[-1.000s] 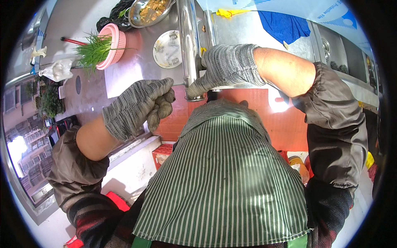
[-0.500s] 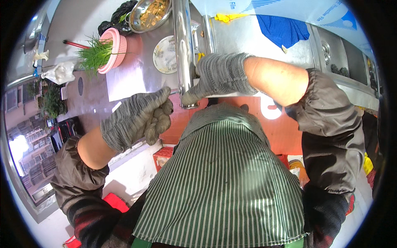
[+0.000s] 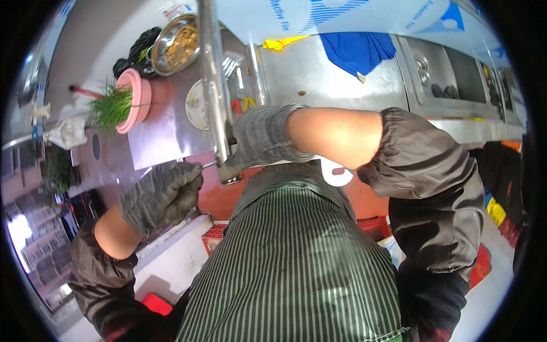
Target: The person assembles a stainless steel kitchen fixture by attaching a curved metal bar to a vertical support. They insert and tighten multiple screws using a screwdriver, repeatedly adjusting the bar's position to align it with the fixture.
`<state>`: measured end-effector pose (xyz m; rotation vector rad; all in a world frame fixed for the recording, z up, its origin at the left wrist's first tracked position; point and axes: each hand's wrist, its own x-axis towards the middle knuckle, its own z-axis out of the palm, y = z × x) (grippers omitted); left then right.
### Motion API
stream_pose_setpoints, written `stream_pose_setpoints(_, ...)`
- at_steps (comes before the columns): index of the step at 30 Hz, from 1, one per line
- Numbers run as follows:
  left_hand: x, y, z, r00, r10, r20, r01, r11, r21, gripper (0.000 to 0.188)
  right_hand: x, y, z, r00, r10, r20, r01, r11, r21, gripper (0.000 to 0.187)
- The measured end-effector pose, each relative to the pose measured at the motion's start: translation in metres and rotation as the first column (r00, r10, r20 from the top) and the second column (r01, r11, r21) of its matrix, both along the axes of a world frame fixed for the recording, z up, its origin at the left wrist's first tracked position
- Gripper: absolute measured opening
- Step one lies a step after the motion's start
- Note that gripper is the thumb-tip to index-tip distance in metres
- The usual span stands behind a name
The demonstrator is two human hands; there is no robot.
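Note:
A shiny round steel tube point(image 3: 212, 74) lies lengthwise in front of me, its open near end just over the worktop's front edge. Wrapped round the tube near that end is my right hand point(image 3: 268, 134), in a grey knit glove. My left hand point(image 3: 162, 196), gloved alike, is closed with its fingers curled, just left of the tube end. From its fingertips a thin metal piece point(image 3: 209, 165) reaches toward the tube; its kind and other end are hidden. Below the hands is my green-and-white striped apron point(image 3: 302, 251).
Left of the tube are a patterned plate point(image 3: 196, 105), a pink basket point(image 3: 138, 101) of green stalks and a steel bowl point(image 3: 181, 48) of food. Red-and-yellow-handled pliers point(image 3: 244, 104) lie right of it. Farther right are a blue cloth point(image 3: 359, 51) and a sink point(image 3: 424, 68).
My view has shifted, so the scene sits lower and farther left. The left hand's fingers are more curled, and the thin metal piece now shows at their tips. The right hand keeps its grip.

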<state>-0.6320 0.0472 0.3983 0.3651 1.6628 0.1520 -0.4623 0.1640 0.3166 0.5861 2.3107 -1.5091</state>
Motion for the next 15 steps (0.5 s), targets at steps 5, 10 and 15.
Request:
stream_pose_setpoints(5, 0.018, 0.002, -0.001, 0.986, 0.063, -0.153, -0.077, 0.994, -0.081, 0.048, 0.01, 0.006, 0.006, 0.994, 0.104, -0.02, -0.102, 0.992, 0.071, 0.067)
stream_pose_setpoints(10, 0.027, -0.004, 0.012, 0.993, 0.115, -0.013, -0.115, 0.993, -0.009, 0.046, 0.004, 0.006, 0.0, 0.993, 0.114, -0.038, -0.11, 0.99, 0.089, 0.076)
stream_pose_setpoints(15, 0.019, -0.012, 0.002, 0.935, 0.341, 0.097, -0.341, 0.94, -0.016, 0.039, -0.008, 0.005, -0.008, 0.983, 0.18, -0.04, -0.175, 0.979, 0.103, 0.074)
